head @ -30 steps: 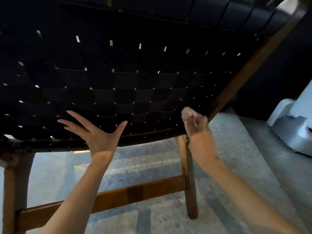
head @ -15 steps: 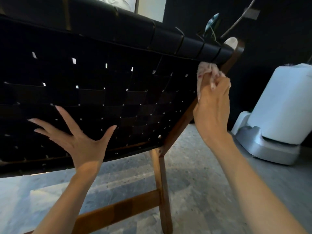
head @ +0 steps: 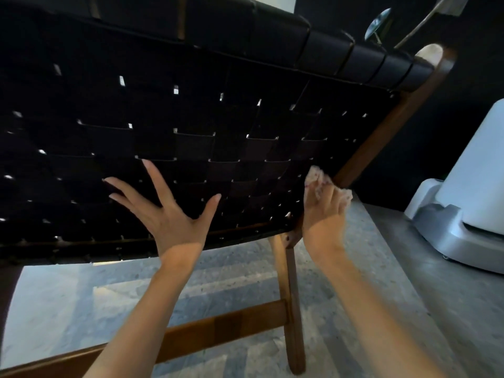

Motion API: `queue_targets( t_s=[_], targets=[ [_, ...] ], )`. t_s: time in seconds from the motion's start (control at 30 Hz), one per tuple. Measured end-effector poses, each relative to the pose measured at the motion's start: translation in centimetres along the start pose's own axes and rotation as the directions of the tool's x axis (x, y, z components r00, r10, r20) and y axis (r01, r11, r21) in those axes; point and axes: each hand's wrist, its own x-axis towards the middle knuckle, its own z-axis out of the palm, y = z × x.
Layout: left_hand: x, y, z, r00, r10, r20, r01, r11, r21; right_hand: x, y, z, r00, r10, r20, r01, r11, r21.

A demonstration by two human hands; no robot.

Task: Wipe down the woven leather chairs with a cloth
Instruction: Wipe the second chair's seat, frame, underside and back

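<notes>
One chair (head: 191,118) is in view, and its black woven leather panel fills the upper two thirds of the frame. I cannot say for sure which side of the panel I am looking at. My right hand (head: 323,214) is right of centre, with the fingers curled around a small pale cloth (head: 316,177). It presses the cloth on the lower right corner of the weave, just beside the brown wooden rail (head: 381,132) that runs to the upper right. My left hand (head: 174,216) is at the centre of the frame, with the fingers spread and straight, and it holds nothing. It seems to lie flat on the leather to steady it, but I cannot tell if it really touches.

About the progress, I judge that the work is somewhere in the middle of this one panel. The leather is very dark and shows no wet trace and no line of dust, so nothing tells me which straps are already wiped. The cloth is at the right edge of the weave. The wide area toward the left of the frame and the thick rolled straps along the top may therefore be left to do, as I think. The task speaks of several chairs and no other chair is visible here, so I estimate that much work is left.
</notes>
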Motion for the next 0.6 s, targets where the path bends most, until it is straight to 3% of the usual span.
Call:
queue_targets(
  t_s=[0.23,0.33,0.43,0.5,0.6],
  targets=[
    [-0.4,-1.1,-1.0,0.997,0.029,0.077,-0.031,0.999,0.027,-3.0,-3.4,5.6,0.922,-0.106,0.374,0.065,0.99,0.121],
    [-0.5,-1.5,-1.0,0.996,0.046,0.077,-0.05,0.997,0.051,-3.1,-3.9,5.9,0.912,-0.079,0.403,0.032,0.992,0.123],
    [-0.5,-2.0,-0.6,0.997,0.072,0.04,-0.075,0.994,0.078,-2.7,-3.3,5.7,0.89,-0.11,0.442,0.0,0.971,0.24],
    [-0.4,-2.3,0.0,0.996,0.087,-0.006,-0.086,0.992,0.091,-2.8,-2.8,5.4,0.879,-0.177,0.442,0.017,0.94,0.342],
    [-0.3,-2.2,0.8,0.995,0.078,-0.069,-0.07,0.991,0.117,-3.6,-2.1,4.7,0.843,-0.376,0.384,0.179,0.871,0.458]
  ],
)
